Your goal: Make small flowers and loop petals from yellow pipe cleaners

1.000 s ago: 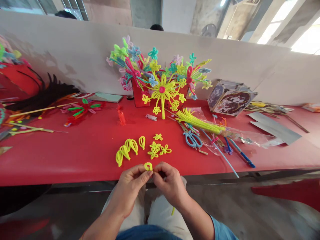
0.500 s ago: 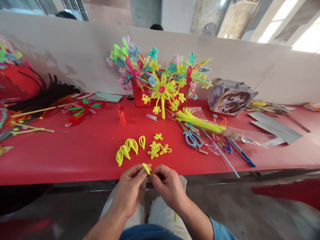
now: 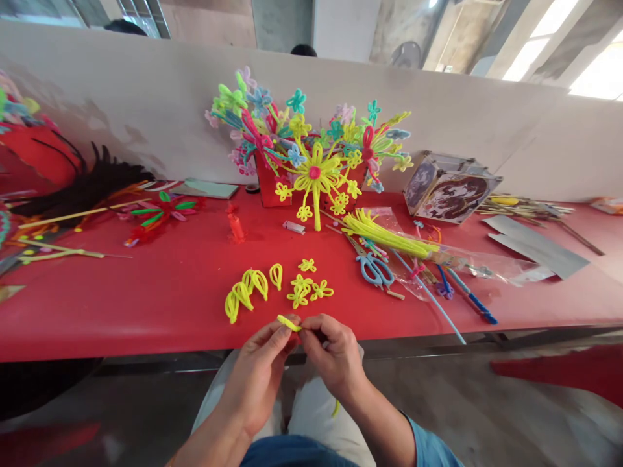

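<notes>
Both my hands meet at the near edge of the red table (image 3: 146,311), pinching one yellow pipe cleaner (image 3: 289,322) between them. My left hand (image 3: 257,366) grips its flattened loop with thumb and forefinger. My right hand (image 3: 331,353) pinches the other end, and a yellow tail hangs below that wrist. Just beyond my fingers lie several finished yellow loops (image 3: 248,288) and small yellow flowers (image 3: 306,285).
A bouquet of coloured pipe-cleaner flowers (image 3: 311,152) stands at the back centre. Blue scissors (image 3: 376,269), a bag of yellow pipe cleaners (image 3: 389,237), a printed box (image 3: 450,191) and grey sheets (image 3: 535,246) lie to the right. Black and red craft pieces (image 3: 87,188) fill the left.
The upright yellow loop between my fingers has been turned and pressed flat, now lying sideways. Both hands stayed at the table's edge.
</notes>
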### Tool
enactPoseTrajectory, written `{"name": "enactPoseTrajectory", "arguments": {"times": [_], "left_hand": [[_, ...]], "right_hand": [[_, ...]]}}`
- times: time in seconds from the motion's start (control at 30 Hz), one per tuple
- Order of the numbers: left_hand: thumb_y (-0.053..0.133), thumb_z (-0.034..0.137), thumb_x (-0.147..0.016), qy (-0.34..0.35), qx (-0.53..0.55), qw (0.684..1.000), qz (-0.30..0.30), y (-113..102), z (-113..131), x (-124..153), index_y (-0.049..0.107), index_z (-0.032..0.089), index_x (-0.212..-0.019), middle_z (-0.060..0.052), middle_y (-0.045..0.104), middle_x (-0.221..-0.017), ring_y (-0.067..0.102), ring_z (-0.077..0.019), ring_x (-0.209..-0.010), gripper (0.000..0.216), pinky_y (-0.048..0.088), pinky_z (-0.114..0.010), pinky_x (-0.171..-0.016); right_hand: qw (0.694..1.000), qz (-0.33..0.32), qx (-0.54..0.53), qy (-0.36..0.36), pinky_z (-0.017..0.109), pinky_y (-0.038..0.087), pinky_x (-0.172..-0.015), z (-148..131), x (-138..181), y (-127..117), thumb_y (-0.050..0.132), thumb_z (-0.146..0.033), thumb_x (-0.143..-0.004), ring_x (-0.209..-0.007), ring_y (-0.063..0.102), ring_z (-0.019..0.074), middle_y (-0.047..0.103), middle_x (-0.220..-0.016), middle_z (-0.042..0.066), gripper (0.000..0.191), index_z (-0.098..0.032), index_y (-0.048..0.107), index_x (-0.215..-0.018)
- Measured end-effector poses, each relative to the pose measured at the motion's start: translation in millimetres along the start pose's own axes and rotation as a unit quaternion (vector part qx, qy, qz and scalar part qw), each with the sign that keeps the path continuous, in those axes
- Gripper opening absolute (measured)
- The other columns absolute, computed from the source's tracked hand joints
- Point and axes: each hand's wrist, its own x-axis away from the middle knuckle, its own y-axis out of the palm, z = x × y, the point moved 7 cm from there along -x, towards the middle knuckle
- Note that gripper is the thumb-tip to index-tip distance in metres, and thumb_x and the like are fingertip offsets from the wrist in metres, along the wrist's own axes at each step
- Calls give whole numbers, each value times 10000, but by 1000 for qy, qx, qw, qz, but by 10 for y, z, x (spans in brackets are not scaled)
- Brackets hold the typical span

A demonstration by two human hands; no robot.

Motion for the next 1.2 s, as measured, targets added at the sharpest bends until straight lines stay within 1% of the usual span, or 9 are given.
{"name": "enactPoseTrajectory", "arguments": {"times": [0.13, 0.23, 0.43, 0.6, 0.73, 0.87, 0.97, 1.07, 1.2], "left_hand": [[706, 229, -623, 42, -115, 992, -13, -58, 62, -10, 670, 189, -647, 33, 625, -682, 530, -100, -716, 59, 410, -173, -689], [679, 234, -658, 64, -169, 983, -23, -82, 93, -23, 662, 199, -674, 50, 572, -611, 499, -93, -659, 42, 399, -173, -647], [659, 264, -672, 11, -149, 987, -58, -21, 78, -9, 642, 181, -635, 31, 598, -628, 496, -102, -656, 93, 397, -187, -656], [604, 250, -727, -19, -175, 977, -119, 70, 66, 45, 659, 201, -744, 16, 623, -687, 502, -118, -715, 75, 386, -210, -709], [596, 242, -730, -27, -215, 963, -161, 130, 67, 72, 639, 197, -709, 16, 597, -675, 488, -124, -703, 66, 382, -220, -683], [613, 253, -712, -12, -261, 954, -149, 142, 92, 55, 633, 196, -740, 12, 592, -745, 486, -126, -739, 67, 375, -221, -703], [611, 260, -711, -25, -271, 950, -152, 156, 58, 47, 638, 189, -807, 10, 591, -705, 496, -130, -710, 122, 381, -229, -677], [618, 258, -700, -30, -256, 954, -155, 167, 36, 46, 639, 172, -767, 0, 601, -690, 511, -136, -694, 111, 385, -230, -642], [644, 274, -667, -33, -219, 967, -124, 140, 41, 44, 619, 162, -667, 4, 593, -624, 517, -124, -620, 115, 386, -231, -605]], "right_hand": [[998, -12, 53, -14, 171, 388, -494, -25, -9, -14, 497, -127, -718, -495, 497, 84, 575, -571, -13, 125, -152, 612, -677], [993, -25, 99, -58, 181, 394, -516, -79, -2, -24, 481, -123, -736, -519, 506, 93, 571, -582, -6, 139, -159, 608, -691], [955, -97, 211, -183, 225, 406, -610, -231, 33, -38, 443, -175, -837, -645, 527, 121, 607, -714, 36, 167, -169, 608, -810], [920, -75, 306, -233, 279, 393, -671, -345, 10, -147, 457, -170, -834, -717, 503, 146, 605, -806, 50, 164, -184, 614, -790], [932, -66, 288, -211, 265, 416, -635, -352, 0, -188, 435, -181, -841, -680, 510, 144, 585, -748, 53, 180, -168, 605, -784], [975, -65, 163, -134, 214, 436, -595, -256, -6, -200, 454, -143, -812, -652, 546, 117, 585, -718, 34, 139, -161, 586, -772], [994, -41, 77, -62, 193, 446, -579, -162, -8, -211, 482, -89, -747, -617, 560, 101, 585, -680, 11, 119, -165, 572, -732], [1000, -12, 16, -9, 184, 445, -532, -95, 3, -209, 471, -83, -716, -555, 548, 87, 565, -659, -3, 115, -167, 549, -706], [999, 10, -40, 17, 195, 441, -532, -45, 8, -201, 483, -126, -716, -557, 534, 90, 550, -642, -8, 60, -169, 523, -698]]}}
